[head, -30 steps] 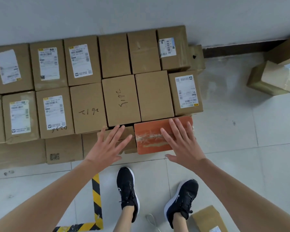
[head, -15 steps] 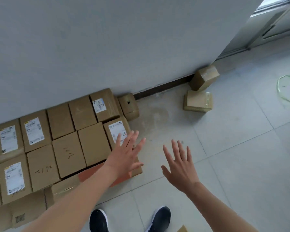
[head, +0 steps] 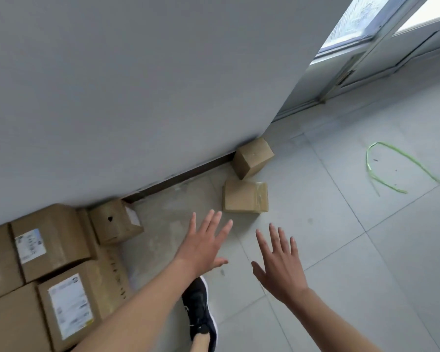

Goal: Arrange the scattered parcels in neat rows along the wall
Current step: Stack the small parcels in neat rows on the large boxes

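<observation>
While my left hand [head: 203,246] and right hand [head: 279,262] hover wide and empty, two loose parcels, one flat [head: 245,196], one tilted [head: 252,157], lie near the wall [head: 137,97].

The person is wearing a black sneaker [head: 201,311] with a white sole, at the bottom centre. The left hand [head: 203,246], right hand [head: 279,265] and forearms [head: 137,313] are showing bare.
</observation>
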